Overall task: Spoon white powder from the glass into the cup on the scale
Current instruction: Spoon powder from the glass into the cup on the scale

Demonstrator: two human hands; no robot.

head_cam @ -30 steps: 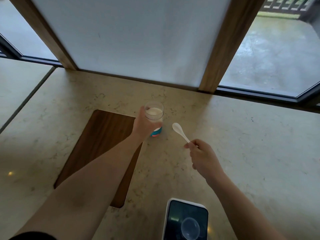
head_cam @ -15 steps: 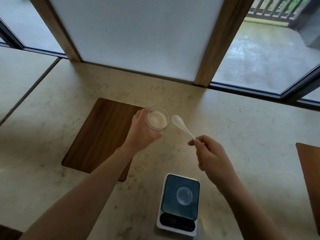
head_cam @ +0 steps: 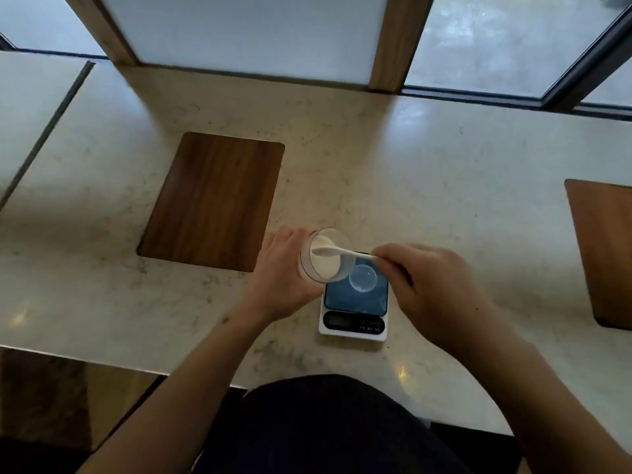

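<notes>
The left hand (head_cam: pixel 287 278) is gripping the tilted glass (head_cam: pixel 325 256) at the scale's (head_cam: pixel 354 302) far left corner, while the right hand (head_cam: pixel 434 285) is pinching a white spoon (head_cam: pixel 337 251) whose bowl is dipping into the powder (head_cam: pixel 323 261). The clear cup (head_cam: pixel 362 278) on the scale looks empty, so every transfer seems left. A wooden board (head_cam: pixel 212 200) is lying far left, another (head_cam: pixel 605 248) well right; nothing is blocking the short path.

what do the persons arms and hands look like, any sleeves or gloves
Both forearms are bare to the frame's lower edge, with no sleeves in view. The left hand and right hand wear no gloves, and no rings, watch or bracelets show.
</notes>
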